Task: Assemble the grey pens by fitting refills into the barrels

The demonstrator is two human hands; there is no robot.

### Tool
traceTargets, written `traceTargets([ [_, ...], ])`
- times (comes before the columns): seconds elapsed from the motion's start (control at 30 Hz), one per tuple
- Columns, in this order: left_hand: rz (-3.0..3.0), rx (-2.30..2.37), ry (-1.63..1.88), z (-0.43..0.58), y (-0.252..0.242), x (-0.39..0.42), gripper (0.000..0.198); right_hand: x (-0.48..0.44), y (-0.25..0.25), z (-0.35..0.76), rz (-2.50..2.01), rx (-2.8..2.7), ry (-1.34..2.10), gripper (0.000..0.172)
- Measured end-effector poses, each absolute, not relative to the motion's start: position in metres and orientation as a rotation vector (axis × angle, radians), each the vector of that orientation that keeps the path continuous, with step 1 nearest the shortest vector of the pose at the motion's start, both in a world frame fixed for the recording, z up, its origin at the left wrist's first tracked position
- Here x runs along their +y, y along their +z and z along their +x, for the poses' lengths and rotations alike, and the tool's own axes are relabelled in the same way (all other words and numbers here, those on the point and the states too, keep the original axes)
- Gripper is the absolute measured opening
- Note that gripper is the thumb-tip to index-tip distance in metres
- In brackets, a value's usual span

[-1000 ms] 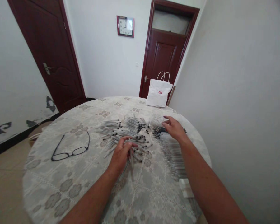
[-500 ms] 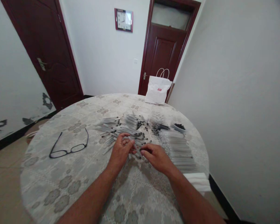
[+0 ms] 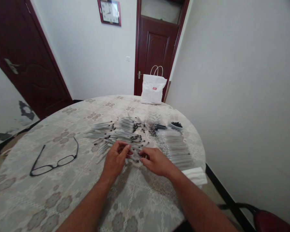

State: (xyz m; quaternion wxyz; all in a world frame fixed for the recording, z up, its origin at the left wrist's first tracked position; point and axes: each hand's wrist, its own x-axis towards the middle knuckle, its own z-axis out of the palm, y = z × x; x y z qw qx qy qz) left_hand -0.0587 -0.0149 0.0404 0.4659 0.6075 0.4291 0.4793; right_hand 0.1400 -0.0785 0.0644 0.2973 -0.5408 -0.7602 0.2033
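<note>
My left hand is closed, thumb against fingers, on a translucent pen barrel that slants between both hands, blurred. Close to the barrel's near end, my right hand is pinched; whatever its fingertips hold is too small to make out. Just beyond my hands lie loose pen barrels with dark ends, in several heaps. To the right is a long stack of clear barrels. Thin black-tipped parts lie behind that stack.
Black-framed glasses lie at the left. A small white bowl of black pieces stands at the back right, and a white paper bag at the far edge. Folded white cloth or paper sits at the right edge of the round table.
The view has swung to the right, so the scene sits further left. My hands stay together around the barrel, which now lies lower and flatter between them.
</note>
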Motion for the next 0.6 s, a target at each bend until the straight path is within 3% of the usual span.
traceTargets([
  [0.27, 1.928, 1.392, 1.059, -0.071, 0.041, -0.007, 0.03, -0.075, 0.091, 0.213, -1.735, -2.127, 0.073, 0.013],
  [0.6, 2.393, 1.681, 0.262, -0.08, 0.048, -0.011, 0.035, -0.08, 0.07, 0.317, -2.102, -1.878, -0.331, 0.019],
])
